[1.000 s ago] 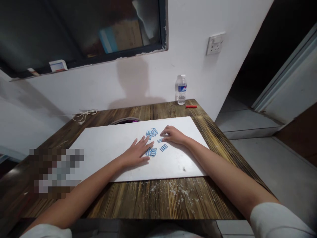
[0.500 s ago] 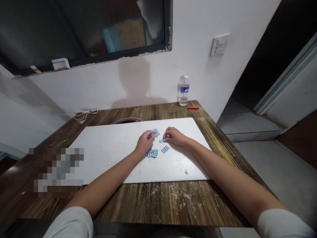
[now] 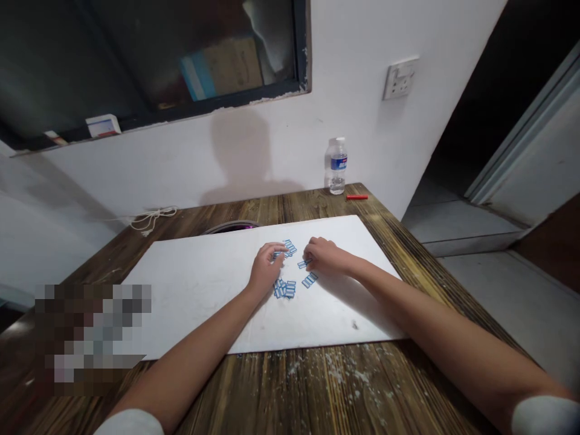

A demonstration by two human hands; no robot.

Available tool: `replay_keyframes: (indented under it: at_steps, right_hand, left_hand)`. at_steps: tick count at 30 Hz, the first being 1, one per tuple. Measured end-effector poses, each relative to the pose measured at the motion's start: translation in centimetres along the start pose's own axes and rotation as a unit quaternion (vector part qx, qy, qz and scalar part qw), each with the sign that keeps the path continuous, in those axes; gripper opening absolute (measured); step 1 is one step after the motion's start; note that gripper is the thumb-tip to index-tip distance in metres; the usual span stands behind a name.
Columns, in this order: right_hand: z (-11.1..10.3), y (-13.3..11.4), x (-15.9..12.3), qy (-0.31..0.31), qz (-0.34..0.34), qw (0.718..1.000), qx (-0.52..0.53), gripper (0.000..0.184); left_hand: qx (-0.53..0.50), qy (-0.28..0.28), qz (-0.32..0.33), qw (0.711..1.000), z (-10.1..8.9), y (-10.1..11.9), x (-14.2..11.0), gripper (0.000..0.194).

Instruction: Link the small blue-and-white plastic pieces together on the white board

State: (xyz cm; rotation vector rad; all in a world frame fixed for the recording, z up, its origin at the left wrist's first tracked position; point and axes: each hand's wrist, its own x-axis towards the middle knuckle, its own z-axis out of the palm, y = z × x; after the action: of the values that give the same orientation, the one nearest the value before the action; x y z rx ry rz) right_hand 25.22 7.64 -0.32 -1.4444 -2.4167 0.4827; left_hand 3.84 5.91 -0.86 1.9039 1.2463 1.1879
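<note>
Several small flat pieces with blue edges and pale bars lie on a white board (image 3: pixel 199 290). My left hand (image 3: pixel 266 266) rests by the upper pile of pieces (image 3: pixel 290 246), its thumb and fingers apart and curved over part of it. A lower pile of pieces (image 3: pixel 284 288) is just below that hand. My right hand (image 3: pixel 324 255) has its fingers curled down and pinched at one blue-edged piece (image 3: pixel 302 264), whose left end shows; the fingertips are partly hidden. Another group of pieces (image 3: pixel 310 280) lies right below the right hand.
The board lies on a dark wooden table (image 3: pixel 281 386). At the back stand a water bottle (image 3: pixel 337 169) and a red stick-like object (image 3: pixel 357 197). A white cord (image 3: pixel 154 219) lies at the back left, and a round dark rim (image 3: pixel 231 226) shows behind the board.
The view has shifted slightly, so the board and table appear lower. Both hands keep nearly the same places over the pieces, the right one still at its piece.
</note>
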Motion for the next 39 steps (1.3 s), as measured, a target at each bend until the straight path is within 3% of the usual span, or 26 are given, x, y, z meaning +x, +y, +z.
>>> replay_keyframes:
  at_steps: [6,16,21,24,27,29,39]
  right_hand:
    - [0.6,-0.5,0.1,-0.011,0.007,1.000,-0.013,0.008]
    - [0.5,-1.0,-0.3,-0.016,0.030,0.999,-0.029,0.006]
    - [0.1,-1.0,-0.4,0.005,0.007,0.997,0.071,0.010]
    - [0.1,-1.4,-0.4,0.069,0.016,0.971,0.230,0.010]
    - [0.5,-2.0,-0.4,0.139,0.044,0.904,0.401,0.021]
    - [0.8,-2.4,-0.5,0.167,0.054,0.875,0.452,0.026]
    - [1.2,-3.2,-0.7,0.157,0.045,0.871,0.463,0.037]
  left_hand:
    - [-0.021,-0.006,-0.015,1.000,0.2,-0.3,0.1,0.017]
    - [-0.072,-0.024,-0.041,0.996,0.5,-0.8,-0.1,0.016]
    - [-0.081,-0.025,-0.060,0.995,0.6,-0.6,-0.2,0.017]
    - [-0.082,-0.021,-0.075,0.994,0.5,-0.3,-0.2,0.020]
    - [-0.102,-0.025,-0.065,0.992,0.3,0.1,-0.3,0.027]
    - [-0.111,-0.039,-0.046,0.992,0.3,0.2,-0.3,0.026]
    - [-0.187,-0.059,-0.085,0.977,0.3,0.4,-0.4,0.023]
